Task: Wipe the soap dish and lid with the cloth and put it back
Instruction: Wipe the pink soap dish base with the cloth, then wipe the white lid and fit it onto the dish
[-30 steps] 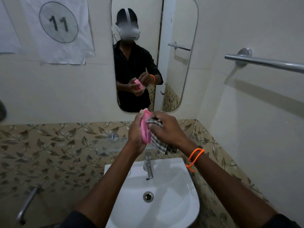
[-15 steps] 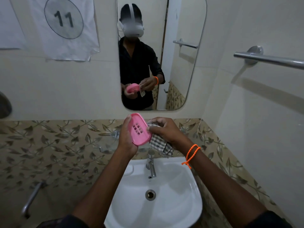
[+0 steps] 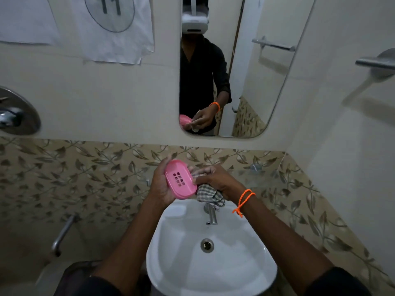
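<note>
Here, far to my left, a round metal valve (image 3: 16, 116) sits on the cream wall, and above it hangs a paper sheet (image 3: 113, 28) with the number 11 in a circle. Lower down, a metal pipe (image 3: 63, 233) slants off the leaf-patterned tiles (image 3: 74, 174). My left hand (image 3: 161, 184) is curled around the pink dish (image 3: 180, 179), fingers behind it and thumb at its near edge, so it stands tilted with its slotted face toward me, raised above the back of the basin (image 3: 235, 270). Just right of it, my right hand (image 3: 215, 178) is closed on the checked cloth (image 3: 209, 196), which is bunched in my fist; its loose end hangs down over the tap (image 3: 211, 215). My right fingertips touch the dish's right edge, with cloth pressed between. I cannot see a lid. An orange band (image 3: 243, 201) loops my right wrist. The drain (image 3: 207, 245) lies in the middle of the white basin below. Above my hands, the mirror (image 3: 267, 82) shows a dark shirt and the same pink dish held at waist height. On the right wall a metal rail (image 3: 376, 63) juts in from the edge.
</note>
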